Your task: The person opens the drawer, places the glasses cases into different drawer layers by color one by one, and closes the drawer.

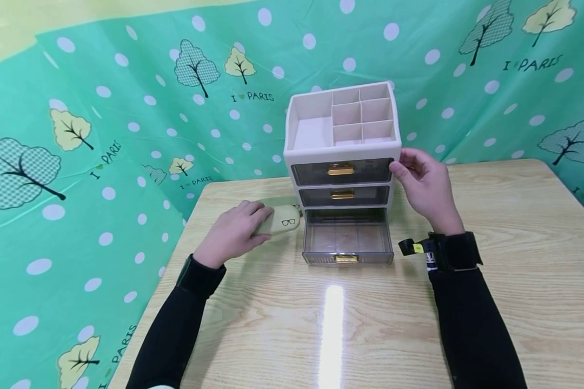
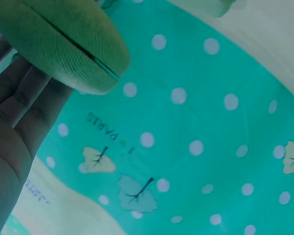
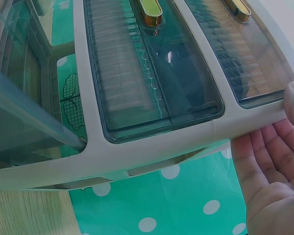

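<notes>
My left hand holds a pale yellow-green zip pouch printed with small glasses, just left of the organizer's lower part. Up close in the left wrist view, the pouch has ribbed fabric and a dark zip seam. A white desktop drawer organizer stands at the table's back. Its bottom drawer, clear grey with a gold handle, is pulled out and holds nothing visible. My right hand grips the organizer's upper right edge, thumb on the front and fingers along the side, as the right wrist view also shows.
Two upper drawers with gold handles are closed. Open compartments form the organizer's top. The wood-grain table reaches back to a green dotted cloth that hangs behind and at the left.
</notes>
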Demonstrator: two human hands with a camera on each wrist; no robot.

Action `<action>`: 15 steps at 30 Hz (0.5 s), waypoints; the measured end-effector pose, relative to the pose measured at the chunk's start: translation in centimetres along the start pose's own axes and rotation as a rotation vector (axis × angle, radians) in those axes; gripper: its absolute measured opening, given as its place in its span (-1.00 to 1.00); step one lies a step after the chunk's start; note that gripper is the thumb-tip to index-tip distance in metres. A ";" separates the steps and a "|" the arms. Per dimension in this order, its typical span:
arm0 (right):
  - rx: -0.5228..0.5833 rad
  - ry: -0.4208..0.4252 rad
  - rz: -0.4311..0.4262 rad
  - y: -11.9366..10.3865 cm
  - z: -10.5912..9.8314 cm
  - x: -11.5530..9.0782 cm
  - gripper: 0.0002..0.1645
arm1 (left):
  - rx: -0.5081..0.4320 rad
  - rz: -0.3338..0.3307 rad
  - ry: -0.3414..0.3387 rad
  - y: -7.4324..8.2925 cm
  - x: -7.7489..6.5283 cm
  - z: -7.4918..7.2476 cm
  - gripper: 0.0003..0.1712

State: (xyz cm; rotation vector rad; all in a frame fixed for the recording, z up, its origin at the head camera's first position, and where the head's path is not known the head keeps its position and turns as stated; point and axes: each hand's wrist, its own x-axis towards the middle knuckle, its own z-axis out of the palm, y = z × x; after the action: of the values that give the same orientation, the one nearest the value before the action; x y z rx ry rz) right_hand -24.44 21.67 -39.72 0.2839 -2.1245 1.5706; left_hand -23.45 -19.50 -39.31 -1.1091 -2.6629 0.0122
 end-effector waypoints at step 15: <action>-0.011 0.001 -0.013 0.2 0.0 0.1 -0.56 | 0.007 0.090 0.019 3.0 1.4 -2.7 -0.34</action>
State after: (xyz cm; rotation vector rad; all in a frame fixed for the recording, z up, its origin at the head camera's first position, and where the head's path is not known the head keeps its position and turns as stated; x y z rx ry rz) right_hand -24.57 21.75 -39.84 0.2929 -2.1261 1.5512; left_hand -21.67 -16.66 -36.68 -1.2201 -2.5918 0.0270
